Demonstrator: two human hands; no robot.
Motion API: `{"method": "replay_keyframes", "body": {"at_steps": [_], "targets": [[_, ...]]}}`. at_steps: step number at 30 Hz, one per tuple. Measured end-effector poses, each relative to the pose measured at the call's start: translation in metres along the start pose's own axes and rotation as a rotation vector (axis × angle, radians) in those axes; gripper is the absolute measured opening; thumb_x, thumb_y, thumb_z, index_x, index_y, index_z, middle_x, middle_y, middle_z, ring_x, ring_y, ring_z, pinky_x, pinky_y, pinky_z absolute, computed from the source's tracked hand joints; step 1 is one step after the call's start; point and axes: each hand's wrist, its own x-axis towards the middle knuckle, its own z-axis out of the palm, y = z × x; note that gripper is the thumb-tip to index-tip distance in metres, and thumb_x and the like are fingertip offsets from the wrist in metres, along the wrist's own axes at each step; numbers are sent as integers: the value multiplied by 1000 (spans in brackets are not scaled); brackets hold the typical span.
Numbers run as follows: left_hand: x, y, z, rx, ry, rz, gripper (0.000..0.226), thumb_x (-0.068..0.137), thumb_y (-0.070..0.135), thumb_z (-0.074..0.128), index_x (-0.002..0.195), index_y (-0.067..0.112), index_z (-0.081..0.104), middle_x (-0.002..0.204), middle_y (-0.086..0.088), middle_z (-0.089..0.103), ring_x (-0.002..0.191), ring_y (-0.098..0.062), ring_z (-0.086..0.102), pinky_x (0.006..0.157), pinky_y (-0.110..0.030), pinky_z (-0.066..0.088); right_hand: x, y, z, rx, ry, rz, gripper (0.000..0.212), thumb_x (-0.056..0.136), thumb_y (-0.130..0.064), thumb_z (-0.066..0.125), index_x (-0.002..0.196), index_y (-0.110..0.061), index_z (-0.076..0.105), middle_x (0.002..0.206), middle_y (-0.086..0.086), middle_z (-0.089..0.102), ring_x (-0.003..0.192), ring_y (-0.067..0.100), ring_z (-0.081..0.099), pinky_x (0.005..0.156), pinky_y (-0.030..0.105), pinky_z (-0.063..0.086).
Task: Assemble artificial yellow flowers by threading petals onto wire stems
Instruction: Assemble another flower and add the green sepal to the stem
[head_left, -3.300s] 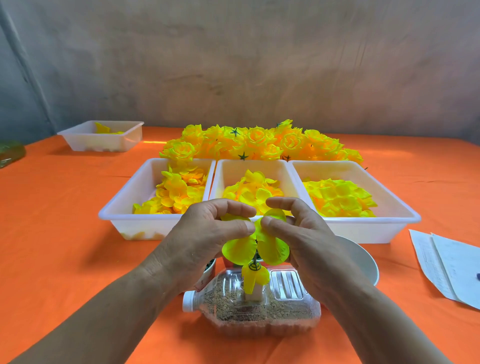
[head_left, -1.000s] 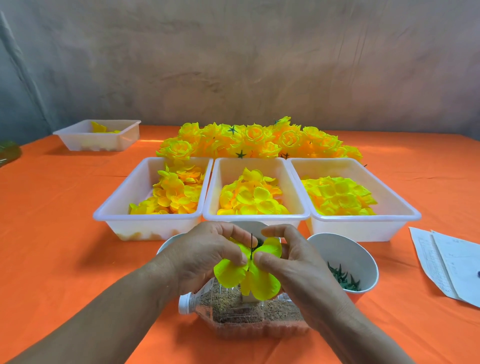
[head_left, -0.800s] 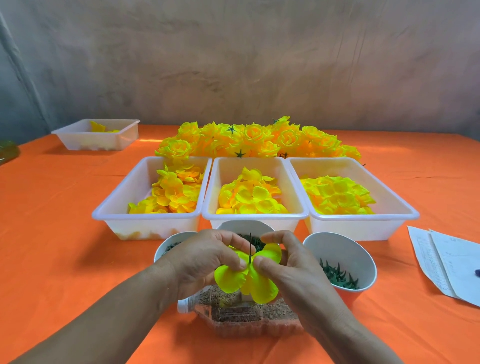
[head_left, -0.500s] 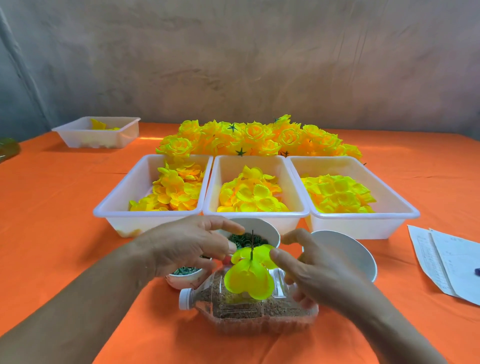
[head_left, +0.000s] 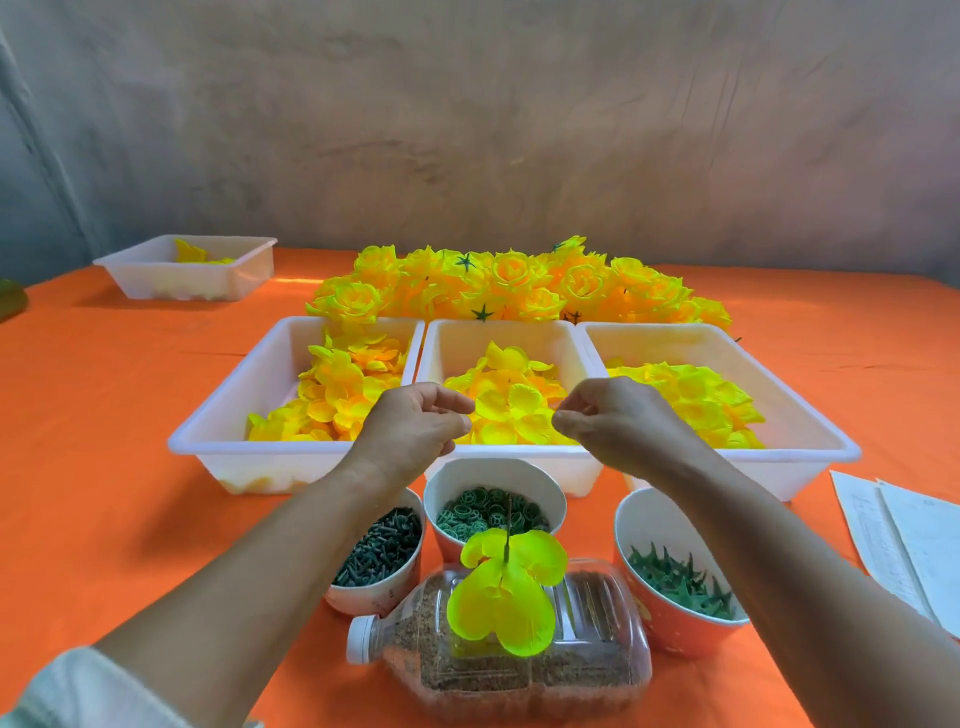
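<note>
A partly built flower (head_left: 506, 587) of yellow-green petals sits on a thin wire stem (head_left: 508, 517). The stem stands in a sand-filled clear bottle (head_left: 597, 665) lying on its side near me. Both hands are off it. My left hand (head_left: 415, 423) and my right hand (head_left: 618, 415) hover side by side over the front edge of the middle tray (head_left: 498, 328). That tray holds loose yellow petals (head_left: 511, 402). Each hand's fingers are loosely curled and nothing shows between them.
Two more white trays, left (head_left: 218, 431) and right (head_left: 810, 415), hold yellow petals. Three bowls hold dark green pieces (head_left: 379, 551), green rings (head_left: 491, 514) and green star pieces (head_left: 675, 577). Finished yellow flowers (head_left: 519, 286) are piled behind. A small tray (head_left: 187, 267) is far left, papers (head_left: 909, 545) right.
Both hands have let go of the flower on the stem and moved up and away to the middle petal tray. The flower stays standing in the bottle.
</note>
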Motion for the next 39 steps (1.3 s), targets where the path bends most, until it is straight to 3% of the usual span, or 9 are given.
{"method": "replay_keyframes", "body": {"at_steps": [4,9,15,19,23,26,30,34,39], "targets": [[14,-10,7,48,-26,-40,15,86,4,68,84,19,69,86,-2,67,80,-15,60,73,-30,51,41,1,15,-118,-6,82,28,88,-37,60,98,-13,70,103,12,68,96,29,61,77,35,50],[19,-23,12,102,-30,-55,15,83,6,70,80,22,70,80,6,68,67,-5,55,68,-25,43,65,7,36,-180,-59,196,41,81,-53,67,96,-15,66,101,8,66,95,27,61,67,29,42],[21,-20,11,151,-39,-62,14,84,10,70,80,24,70,81,9,68,73,-6,57,57,-20,40,70,3,39,7,-118,157,20,75,-29,78,80,-13,67,82,6,64,77,23,58,55,26,38],[23,-14,9,131,-46,-58,9,87,12,67,84,19,71,83,1,68,73,-9,60,55,-21,40,62,-2,36,238,7,83,17,74,-13,68,67,-19,54,70,3,59,74,27,58,67,36,50],[23,1,13,-142,-121,-189,16,90,24,66,97,10,71,89,-4,71,72,-10,66,52,-16,46,47,-17,27,184,239,-95,18,74,-12,67,74,-19,52,68,-4,55,72,24,53,62,33,38],[21,16,15,-388,-147,-289,28,86,38,68,91,11,70,87,-7,72,74,-16,69,59,-22,53,28,-33,23,155,339,-285,20,75,-7,65,77,-21,50,64,-7,49,67,24,50,61,33,33],[15,29,10,-580,-276,-268,44,65,57,71,86,19,75,79,-4,69,72,-20,67,82,-36,54,7,-43,21,53,305,-434,17,80,-18,69,97,-18,66,85,0,64,84,25,59,73,33,43],[12,36,4,-693,-247,-273,28,86,32,62,105,13,70,81,-7,70,71,-25,68,74,-37,58,-8,-43,18,11,218,-517,27,84,-26,67,112,-28,68,106,-1,61,103,23,53,87,36,43],[4,44,-4,-626,-165,-280,23,94,16,53,113,10,66,99,-14,69,84,-31,69,71,-44,59,-18,-40,2,324,305,-381,20,83,-18,64,100,-27,70,97,-10,64,84,4,58,75,18,42]]}}
